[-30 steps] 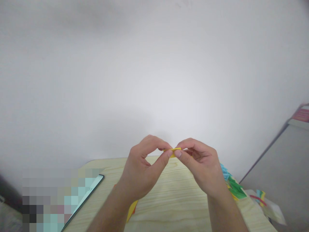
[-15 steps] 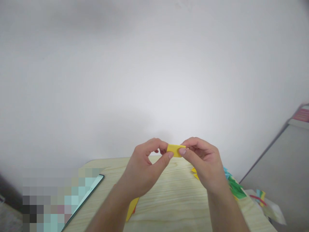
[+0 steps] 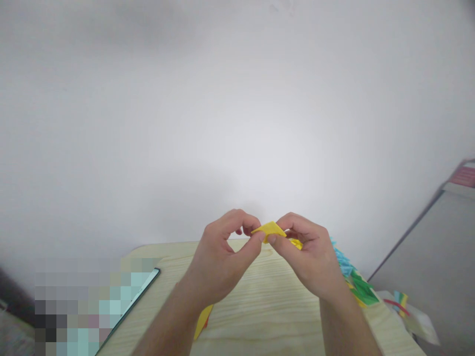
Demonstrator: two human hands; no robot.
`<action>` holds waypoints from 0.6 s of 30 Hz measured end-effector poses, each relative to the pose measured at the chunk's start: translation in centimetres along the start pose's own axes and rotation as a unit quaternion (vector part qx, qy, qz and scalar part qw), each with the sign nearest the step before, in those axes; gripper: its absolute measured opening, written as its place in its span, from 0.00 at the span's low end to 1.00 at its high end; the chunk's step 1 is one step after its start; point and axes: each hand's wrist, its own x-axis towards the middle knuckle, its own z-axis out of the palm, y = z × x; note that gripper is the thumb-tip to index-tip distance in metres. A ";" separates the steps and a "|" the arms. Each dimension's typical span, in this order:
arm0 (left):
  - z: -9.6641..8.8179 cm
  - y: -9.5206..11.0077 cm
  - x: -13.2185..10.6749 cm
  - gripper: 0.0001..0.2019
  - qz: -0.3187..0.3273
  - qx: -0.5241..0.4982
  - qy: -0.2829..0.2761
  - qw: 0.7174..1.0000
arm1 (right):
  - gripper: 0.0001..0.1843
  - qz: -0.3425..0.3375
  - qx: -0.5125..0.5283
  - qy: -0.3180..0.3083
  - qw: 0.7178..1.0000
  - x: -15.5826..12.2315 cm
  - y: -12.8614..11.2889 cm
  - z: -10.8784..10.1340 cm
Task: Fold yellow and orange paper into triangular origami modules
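Note:
A small piece of folded yellow paper [image 3: 272,229] is held up above the table, its upper edge rising to a point. My left hand [image 3: 226,252] pinches its left end between thumb and forefinger. From the other side my right hand [image 3: 309,254] grips it, thumb pressed along the lower edge. Both thumbs nearly meet in front of the paper. Behind my right hand, more yellow paper pieces [image 3: 296,244] lie on the table, partly hidden by the fingers.
On the wood-grain table [image 3: 260,316], a yellow sheet with a red edge [image 3: 203,322] lies beside my left forearm. A tablet-like screen [image 3: 143,291], partly pixelated, is at left. Blue folded paper [image 3: 343,262] and green paper [image 3: 363,289] lie right. A clear bag [image 3: 419,319] sits beyond the edge.
The yellow paper has gone from a flat rectangle to a pointed shape. My right hand has shifted slightly left, bringing its thumb closer to my left thumb.

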 end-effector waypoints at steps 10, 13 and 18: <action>0.1 -0.2 -0.1 0.03 0.009 -0.003 0.024 1.000 | 0.12 -0.003 0.004 0.010 1.000 -0.1 0.2 0.1; -0.1 -0.2 -0.2 0.04 0.019 0.013 0.041 0.999 | 0.13 0.001 -0.014 0.012 1.000 -0.2 0.1 0.2; -0.5 -0.5 -0.3 0.06 -0.019 -0.045 0.026 0.998 | 0.13 0.029 0.001 -0.005 1.000 -0.1 0.2 0.0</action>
